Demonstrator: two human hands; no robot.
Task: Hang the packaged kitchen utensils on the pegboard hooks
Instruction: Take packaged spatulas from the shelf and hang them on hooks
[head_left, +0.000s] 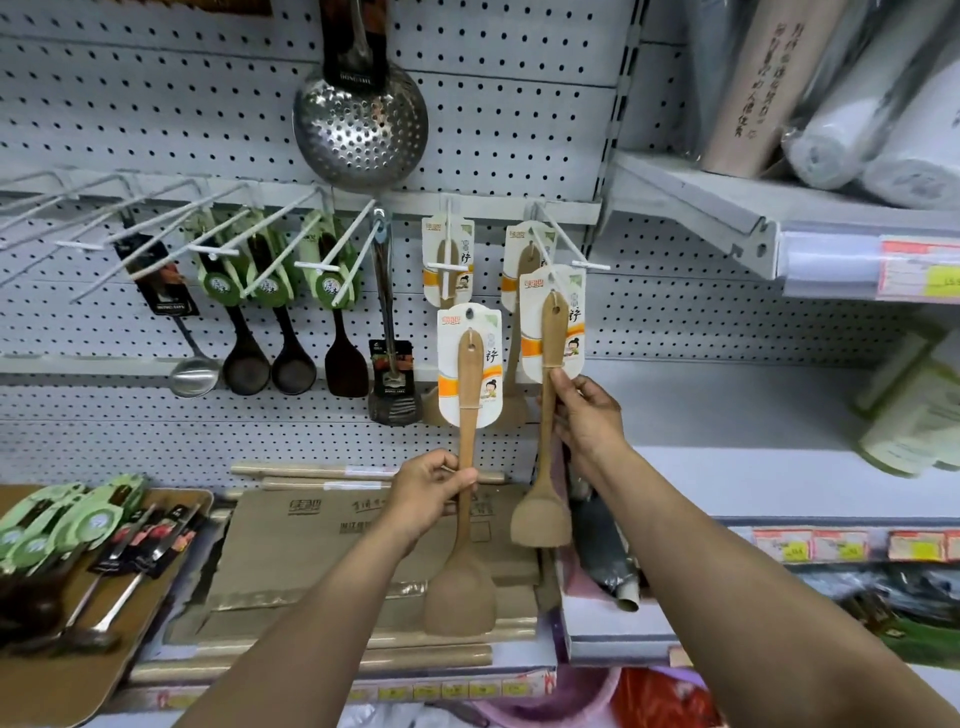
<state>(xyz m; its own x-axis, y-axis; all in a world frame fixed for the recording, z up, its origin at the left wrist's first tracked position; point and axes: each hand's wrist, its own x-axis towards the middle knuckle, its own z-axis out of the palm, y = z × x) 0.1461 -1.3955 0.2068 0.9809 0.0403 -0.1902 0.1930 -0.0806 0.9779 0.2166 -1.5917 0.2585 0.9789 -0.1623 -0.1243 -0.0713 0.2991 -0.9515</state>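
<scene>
- I count four carded wooden spatulas up at the pegboard (519, 130): two in my hands, two already hanging on hooks behind them.
- My left hand (431, 488) is curled round the handle of the left spatula (465, 467), gripping it about midway. Its long axis runs near vertical, card end up, blade down, held out in front of the board and just below the hanging spatula on the left hook (448, 260).
- My right hand (584, 415) pinches the handle of the right spatula (545, 441) just below its card. It also stands near upright, leaning slightly, blade down; its card top sits at the right hook (566, 249), overlapping the hanging spatula behind it (522, 270). I cannot tell whether the hook has passed through the card's hole.
- Further left on the same row I count three green-carded dark wooden utensils (270, 312), two round ladles and one flat turner, all hanging handle up.
- One steel ladle (179, 332) on a black card hangs left of those; one slotted steel turner (392, 374) hangs right of them.
- One large perforated skimmer (361, 124) hangs above the row, bowl down.
- On the shelf below lie more green-carded utensils (62, 525) and black-carded steel ones (140, 556) on a brown tray, beside a flattened cardboard box (332, 551).
</scene>
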